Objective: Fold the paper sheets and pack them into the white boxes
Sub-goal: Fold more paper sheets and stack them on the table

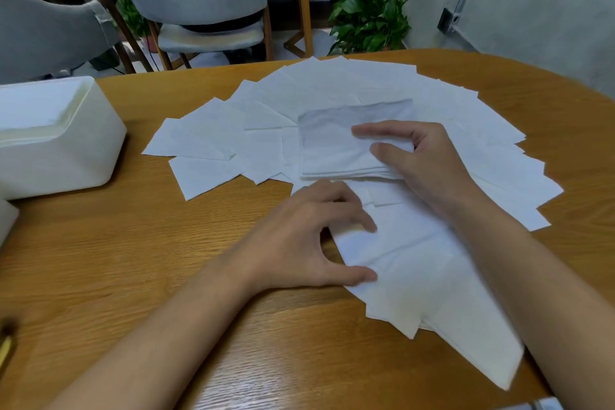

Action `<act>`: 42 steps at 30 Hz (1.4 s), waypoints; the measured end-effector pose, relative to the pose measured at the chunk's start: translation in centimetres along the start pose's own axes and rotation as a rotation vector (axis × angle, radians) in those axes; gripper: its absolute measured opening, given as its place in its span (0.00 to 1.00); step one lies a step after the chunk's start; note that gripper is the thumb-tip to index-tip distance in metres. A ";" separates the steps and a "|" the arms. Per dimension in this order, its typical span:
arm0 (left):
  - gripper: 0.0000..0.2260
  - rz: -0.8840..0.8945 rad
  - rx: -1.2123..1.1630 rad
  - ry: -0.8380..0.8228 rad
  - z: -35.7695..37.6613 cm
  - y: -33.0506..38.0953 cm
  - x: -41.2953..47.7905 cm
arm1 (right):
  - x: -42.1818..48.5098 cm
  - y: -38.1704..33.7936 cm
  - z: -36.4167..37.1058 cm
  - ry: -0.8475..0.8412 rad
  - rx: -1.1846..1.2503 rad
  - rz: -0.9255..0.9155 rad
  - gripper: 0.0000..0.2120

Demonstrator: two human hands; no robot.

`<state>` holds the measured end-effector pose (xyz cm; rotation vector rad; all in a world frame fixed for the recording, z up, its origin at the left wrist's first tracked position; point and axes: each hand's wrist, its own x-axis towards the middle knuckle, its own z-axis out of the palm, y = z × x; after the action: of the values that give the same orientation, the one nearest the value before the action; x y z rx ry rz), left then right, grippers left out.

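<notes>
Right hand [422, 160] grips folded stack [336, 150] by its right edge, forefinger laid across top. Stack sits mid-surface on fanned sheets [332, 86]. Left hand [309, 236] in half-open claw, thumb and forefinger tips touching left edge of near sheet [406, 263], not closed on it. White box [56, 140] at far left, top open, well apart from fan. Bare surface [133, 260] near left, between box and left forearm. Fan's corners run close to near-right rim.
</notes>
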<state>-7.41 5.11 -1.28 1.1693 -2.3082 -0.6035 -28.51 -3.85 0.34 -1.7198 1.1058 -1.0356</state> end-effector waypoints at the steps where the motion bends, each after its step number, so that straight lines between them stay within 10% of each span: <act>1: 0.17 0.002 0.005 0.007 0.1 -0.1 0.0 | 0.0 0.0 0.1 -0.002 0.003 0.002 0.17; 8: 0.02 0.061 -0.010 0.153 0.4 -0.1 0.2 | 0.0 -0.1 0.0 -0.018 0.011 -0.016 0.14; 13: 0.13 0.050 0.005 0.023 0.2 0.0 0.0 | 0.0 -0.3 0.0 -0.014 0.044 0.002 0.10; 31: 0.04 -0.179 -0.367 0.148 -0.9 0.2 -0.1 | 0.0 -0.6 0.1 -0.036 0.113 0.036 0.10; 42: 0.06 -0.228 -0.537 0.311 -2.5 0.3 0.2 | 0.2 -0.7 -0.6 -0.059 0.186 0.080 0.23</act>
<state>-6.22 4.73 0.94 1.1629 -1.6246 -0.9730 -28.85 -4.01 1.25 -1.5366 1.0002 -0.9985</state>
